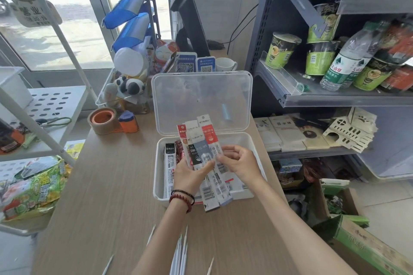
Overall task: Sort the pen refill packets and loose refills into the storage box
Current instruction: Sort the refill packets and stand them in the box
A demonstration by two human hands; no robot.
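A white storage box (pixel 248 140) stands on the wooden table with its clear lid (pixel 201 100) propped open behind it. Above the box I hold a fan of several pen refill packets (pixel 202 140), red, black, grey-blue and white. My left hand (pixel 190 174) grips the fan from below, thumb across the front. My right hand (pixel 239 163) pinches the right-hand packets at their middle. More packets (pixel 169 163) lie inside the box along its left side. Several loose white refills (pixel 181 250) lie on the table near the front edge.
A tape dispenser (pixel 107 120) and a clear bin of toys (pixel 125 89) stand left of the box. Metal shelves with cup noodles (pixel 281 49) and water bottles are on the right. A white rack with snack bags (pixel 33 185) stands at the left.
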